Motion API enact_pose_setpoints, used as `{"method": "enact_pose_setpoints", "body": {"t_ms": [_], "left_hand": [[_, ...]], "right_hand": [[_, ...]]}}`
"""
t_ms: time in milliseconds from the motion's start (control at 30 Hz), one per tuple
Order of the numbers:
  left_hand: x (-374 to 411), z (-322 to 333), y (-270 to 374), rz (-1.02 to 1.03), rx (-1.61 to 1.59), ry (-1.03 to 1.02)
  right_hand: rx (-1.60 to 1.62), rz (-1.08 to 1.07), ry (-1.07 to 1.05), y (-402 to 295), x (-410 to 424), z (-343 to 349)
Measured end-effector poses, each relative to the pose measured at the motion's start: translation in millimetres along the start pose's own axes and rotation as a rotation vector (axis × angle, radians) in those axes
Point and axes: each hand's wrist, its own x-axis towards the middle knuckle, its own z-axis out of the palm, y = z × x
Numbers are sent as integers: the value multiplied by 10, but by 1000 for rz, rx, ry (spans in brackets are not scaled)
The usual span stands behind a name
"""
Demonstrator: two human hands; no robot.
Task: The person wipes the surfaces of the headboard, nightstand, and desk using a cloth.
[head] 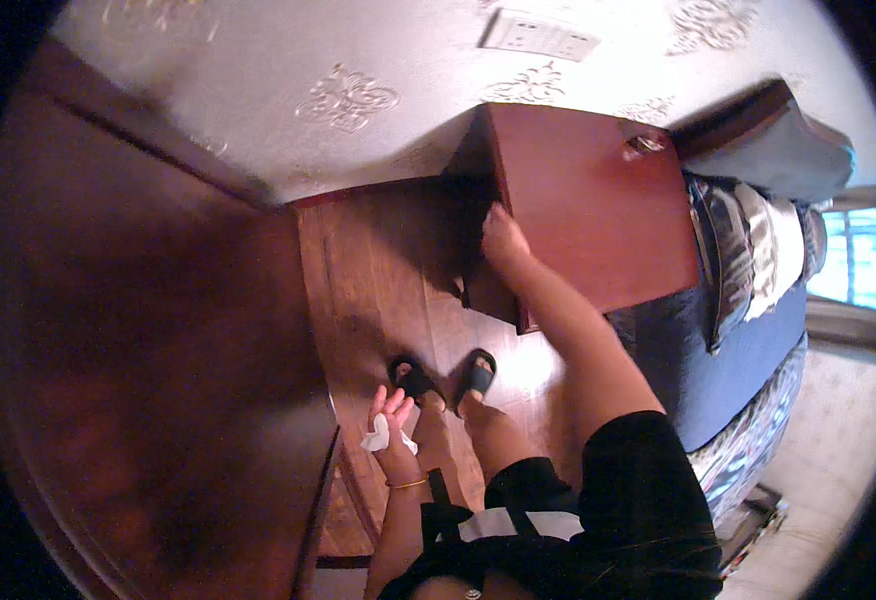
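Observation:
My right hand reaches out to the left side of a reddish-brown wooden nightstand. Its fingers are curled by the dark side below the top edge, and I cannot tell whether they grip anything. Lower down, my left hand holds a crumpled white tissue against the palm, with its fingertips spread. A thin gold-coloured bangle circles the left wrist. On top of the nightstand, near its back right corner, lies a small shiny object, too blurred to name.
A large dark wooden panel fills the left side. To the right stands a bed with a blue cover, patterned pillows and a padded headboard. My slippered feet stand on the wooden floor. A switch or socket plate is on the wall.

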Motion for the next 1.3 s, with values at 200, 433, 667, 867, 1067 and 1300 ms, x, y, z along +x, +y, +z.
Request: {"method": "enact_pose_setpoints", "body": {"t_ms": [200, 433, 667, 867, 1067, 1300], "left_hand": [[-153, 1, 138, 58, 82, -52], [-316, 321, -338, -90, 323, -340], [51, 1952, -615, 774, 1094, -840], [120, 3294, -1002, 1168, 1637, -1125], [355, 3755, -1177, 1434, 1727, -1365], [370, 3727, -1282, 1568, 1858, -1222]], "right_hand": [[340, -34, -39, -1444, -603, 280], [1445, 202, -386, -2734, -2160, 1242], [2776, 1510, 223, -2911, -2832, 1804], [3113, 1921, 797, -2801, -1853, 2148], [2333, 2217, 1439, -2191, -844, 2300], [2274, 2214, 1200, -1496, -735, 2727]]}}
